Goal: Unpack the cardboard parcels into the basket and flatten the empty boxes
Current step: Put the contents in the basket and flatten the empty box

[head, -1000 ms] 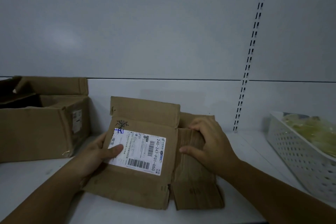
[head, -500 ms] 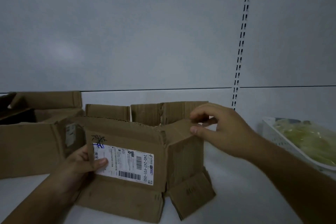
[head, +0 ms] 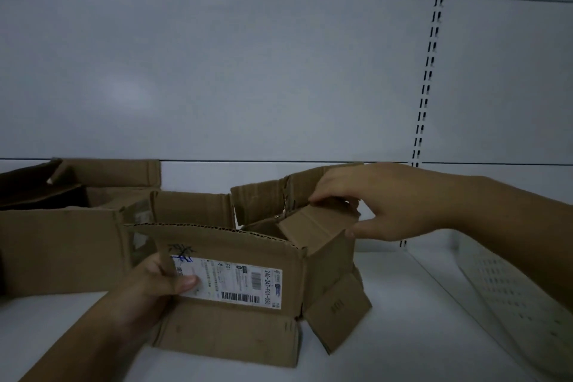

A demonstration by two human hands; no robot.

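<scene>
Flat a second earlier, the box (head: pixel 235 281) had reopened, left hand (head: pixel 152 285) pinching its corner, right hand (head: pixel 375 195) its flap (head: pixel 319 225); flattening undone

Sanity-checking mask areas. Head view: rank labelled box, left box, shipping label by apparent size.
1. labelled box, largest on screen but nearest.
2. left box, farther back and cut by the frame edge, so real size unsure.
3. shipping label, clearly smallest.

Left hand (head: pixel 155 285) pinches the box (head: pixel 288 260) corner, thumb in front; right hand (head: pixel 369 198) reaches across, fingers curled over a flap (head: pixel 319 223).
</scene>
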